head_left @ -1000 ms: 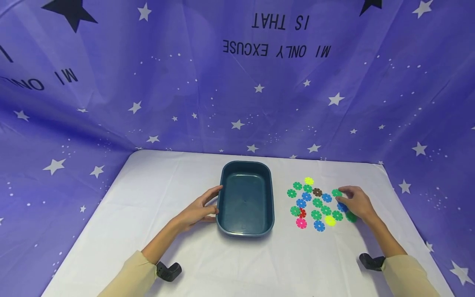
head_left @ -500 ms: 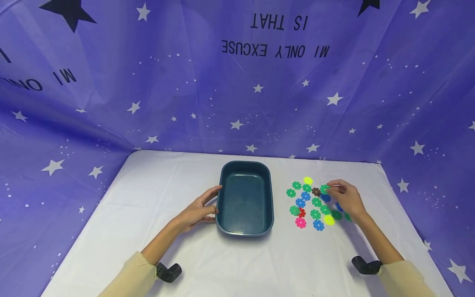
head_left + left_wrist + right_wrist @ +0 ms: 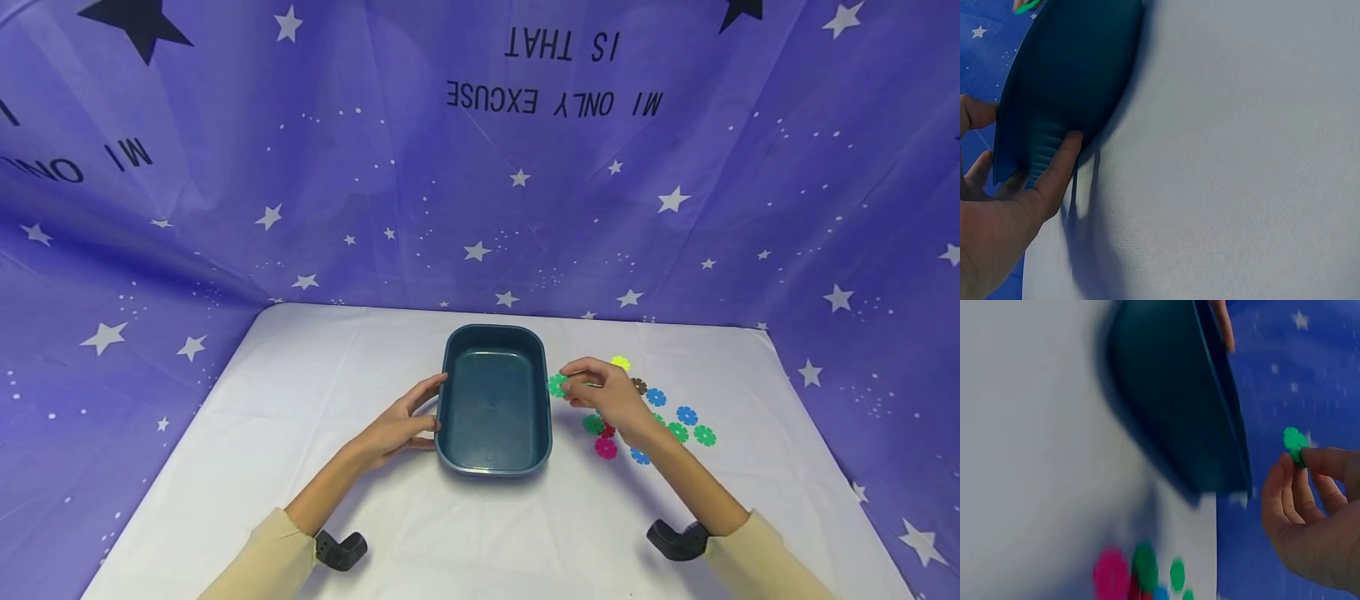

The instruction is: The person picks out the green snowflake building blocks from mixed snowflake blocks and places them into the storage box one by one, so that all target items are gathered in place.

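A deep teal plastic bin (image 3: 492, 400) stands upright on the white table. At its left side my left hand (image 3: 397, 425) holds the wall, with fingers at the rim and lower on the ribbed outside, as the left wrist view shows. My right hand (image 3: 607, 396) pinches a green notched plastic disc (image 3: 1296, 442) between thumb and fingertips, just right of the bin's right rim. Beneath and beyond that hand lie loose discs, including a pink disc (image 3: 606, 448), a blue disc (image 3: 687, 415) and a yellow disc (image 3: 620, 363). My right hand hides part of this group.
The white tablecloth (image 3: 360, 358) covers the table, which ends at a purple star-patterned curtain (image 3: 420, 208) behind and at both sides. A black wrist device (image 3: 341, 550) sits at my left sleeve, with another black device (image 3: 677, 540) at my right.
My right hand has moved left from the far right of the discs to the bin's right edge, carrying the green disc. My left hand and the bin stay in place.
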{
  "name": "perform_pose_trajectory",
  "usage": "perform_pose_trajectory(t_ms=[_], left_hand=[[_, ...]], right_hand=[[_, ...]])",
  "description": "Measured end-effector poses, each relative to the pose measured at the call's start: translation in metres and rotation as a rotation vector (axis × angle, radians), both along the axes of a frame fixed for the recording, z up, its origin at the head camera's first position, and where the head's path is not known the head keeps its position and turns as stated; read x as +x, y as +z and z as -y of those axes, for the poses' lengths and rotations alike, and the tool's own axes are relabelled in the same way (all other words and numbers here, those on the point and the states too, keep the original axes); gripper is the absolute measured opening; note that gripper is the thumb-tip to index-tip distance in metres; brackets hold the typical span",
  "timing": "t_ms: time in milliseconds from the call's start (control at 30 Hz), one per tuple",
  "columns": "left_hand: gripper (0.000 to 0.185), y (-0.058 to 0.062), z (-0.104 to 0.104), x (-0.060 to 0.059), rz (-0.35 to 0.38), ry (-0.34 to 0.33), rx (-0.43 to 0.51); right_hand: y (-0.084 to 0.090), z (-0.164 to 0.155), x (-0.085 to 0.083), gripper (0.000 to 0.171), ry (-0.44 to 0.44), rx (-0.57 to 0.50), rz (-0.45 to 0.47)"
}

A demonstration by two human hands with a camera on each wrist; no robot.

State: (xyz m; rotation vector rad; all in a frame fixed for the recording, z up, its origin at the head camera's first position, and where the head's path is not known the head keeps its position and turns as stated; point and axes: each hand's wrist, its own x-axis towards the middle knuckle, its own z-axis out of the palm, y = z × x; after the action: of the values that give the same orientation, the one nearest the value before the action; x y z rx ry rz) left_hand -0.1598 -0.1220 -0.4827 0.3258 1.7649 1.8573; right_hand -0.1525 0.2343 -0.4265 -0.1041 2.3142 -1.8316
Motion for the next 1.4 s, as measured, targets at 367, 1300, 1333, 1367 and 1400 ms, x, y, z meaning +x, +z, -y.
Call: perform_pose_trajectory(t_ms=[367, 1300, 1333, 1367, 1400], left_hand=[[0.082, 0.001, -0.001, 0.0, 0.019, 0.006, 0.007], [0.082, 0.0, 0.0, 0.001, 0.025, -0.008, 0.01], [0.082, 0.0, 0.0, 0.001, 0.023, -0.009, 0.011], [0.082, 0.0, 0.0, 0.001, 0.025, -0.006, 0.011], [0.082, 0.0, 0.0, 0.001, 0.027, -0.004, 0.012]], right_hand=[[-0.007, 0.074, 0.0, 0.023, 0.164, -0.086, 0.034], [-0.051, 0.132, -0.004, 0.017, 0.349, 0.317, 0.05], [-0.051, 0.133, -0.004, 0.016, 0.347, 0.328, 0.045], [-0.051, 0.133, -0.004, 0.016, 0.346, 0.345, 0.038], [-0.051, 0.133, -0.003, 0.016, 0.345, 0.362, 0.033]])
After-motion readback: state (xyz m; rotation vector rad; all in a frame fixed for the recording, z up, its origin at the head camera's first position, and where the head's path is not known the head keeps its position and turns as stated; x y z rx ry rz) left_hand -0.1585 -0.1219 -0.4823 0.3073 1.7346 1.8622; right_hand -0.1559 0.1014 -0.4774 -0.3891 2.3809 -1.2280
